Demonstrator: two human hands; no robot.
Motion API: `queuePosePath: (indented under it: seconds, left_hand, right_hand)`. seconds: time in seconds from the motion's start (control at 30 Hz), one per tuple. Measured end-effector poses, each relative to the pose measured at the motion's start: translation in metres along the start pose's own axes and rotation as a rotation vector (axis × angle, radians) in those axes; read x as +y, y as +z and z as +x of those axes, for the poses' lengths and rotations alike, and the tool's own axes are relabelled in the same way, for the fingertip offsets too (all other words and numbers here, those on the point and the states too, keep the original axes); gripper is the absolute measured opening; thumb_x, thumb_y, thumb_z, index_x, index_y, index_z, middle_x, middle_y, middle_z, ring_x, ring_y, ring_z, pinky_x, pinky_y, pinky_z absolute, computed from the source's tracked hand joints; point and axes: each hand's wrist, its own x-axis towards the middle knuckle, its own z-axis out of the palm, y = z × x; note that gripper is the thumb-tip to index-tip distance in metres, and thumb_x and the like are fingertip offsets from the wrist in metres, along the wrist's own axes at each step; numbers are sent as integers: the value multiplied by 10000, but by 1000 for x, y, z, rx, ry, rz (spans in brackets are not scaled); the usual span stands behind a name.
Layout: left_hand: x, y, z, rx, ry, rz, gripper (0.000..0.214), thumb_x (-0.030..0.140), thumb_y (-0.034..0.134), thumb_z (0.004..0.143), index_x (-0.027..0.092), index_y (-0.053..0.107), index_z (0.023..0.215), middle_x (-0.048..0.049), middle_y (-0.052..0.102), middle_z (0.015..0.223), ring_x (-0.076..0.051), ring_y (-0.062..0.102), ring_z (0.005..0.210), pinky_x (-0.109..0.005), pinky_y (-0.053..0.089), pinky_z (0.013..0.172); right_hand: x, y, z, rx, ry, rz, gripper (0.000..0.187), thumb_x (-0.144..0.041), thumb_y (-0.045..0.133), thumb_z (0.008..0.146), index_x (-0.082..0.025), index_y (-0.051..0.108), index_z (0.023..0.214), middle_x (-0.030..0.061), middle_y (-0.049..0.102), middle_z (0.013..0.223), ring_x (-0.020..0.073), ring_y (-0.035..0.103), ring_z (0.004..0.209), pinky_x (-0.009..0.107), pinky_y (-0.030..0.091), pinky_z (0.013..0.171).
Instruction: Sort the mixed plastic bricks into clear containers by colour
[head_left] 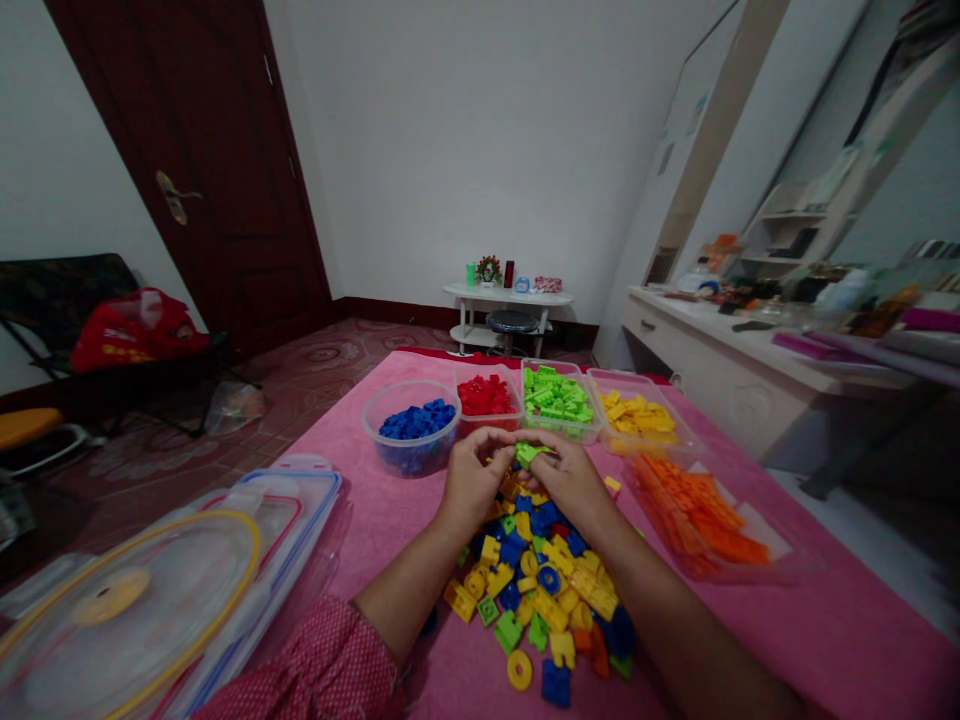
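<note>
My left hand and my right hand meet over the far end of a loose heap of toy building bricks. Between their fingertips they grip a light green building brick; whether it is one piece or several joined I cannot tell. Yellow, blue, green, orange and a few red pieces make up the heap. Just beyond the hands stand a round tub of blue bricks, a box of red bricks, a box of green bricks and a box of yellow bricks.
At the right lies a clear box of orange bricks. Stacked clear lids with coloured seals occupy the left of the pink tablecloth. Farther off are a low white table, a cluttered white desk and a chair with a red bag.
</note>
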Motion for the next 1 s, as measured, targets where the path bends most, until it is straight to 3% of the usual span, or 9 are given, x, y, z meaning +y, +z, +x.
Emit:
queuePosePath:
  seconds: [0.27, 0.63, 0.77, 0.87, 1.0]
  left_hand:
    - [9, 4, -7, -72, 31, 134, 150, 234, 568, 772, 142, 622, 877, -29, 655, 796, -123, 587, 664, -217, 465, 626]
    - [16, 3, -5, 43, 51, 171, 93, 198, 600, 727, 141, 626, 794, -30, 656, 766, -125, 587, 655, -208, 458, 597]
    - [17, 2, -6, 19, 68, 164, 111, 210, 586, 746, 144, 636, 821, -31, 668, 758, -134, 606, 678, -210, 461, 611]
    - [18, 2, -6, 2, 82, 152, 116, 205, 561, 768, 145, 635, 834, -37, 682, 780, -140, 621, 705, -217, 468, 639]
    - [14, -1, -4, 46, 112, 179, 112, 175, 533, 772, 148, 635, 810, -37, 679, 803, -142, 620, 747, -223, 471, 676]
  right_hand:
    - [-6, -2, -1, 51, 193, 264, 356, -198, 533, 654, -186, 633, 995, 18, 667, 793, 130, 615, 618, 203, 483, 475]
    - [-18, 1, -7, -3, 299, 622, 216, -264, 493, 790, -174, 619, 940, 54, 643, 817, 120, 606, 603, 207, 494, 468]
    - [-19, 2, -8, 4, 328, 614, 238, -351, 546, 805, -183, 614, 960, 63, 653, 887, 120, 618, 621, 193, 489, 449]
    - [-14, 3, -9, 9, 306, 516, 281, -294, 675, 720, -192, 611, 973, 49, 658, 894, 119, 629, 655, 171, 486, 450]
    - [-7, -1, -6, 53, 297, 446, 288, -226, 699, 681, -172, 620, 952, 46, 664, 840, 105, 610, 648, 149, 461, 454]
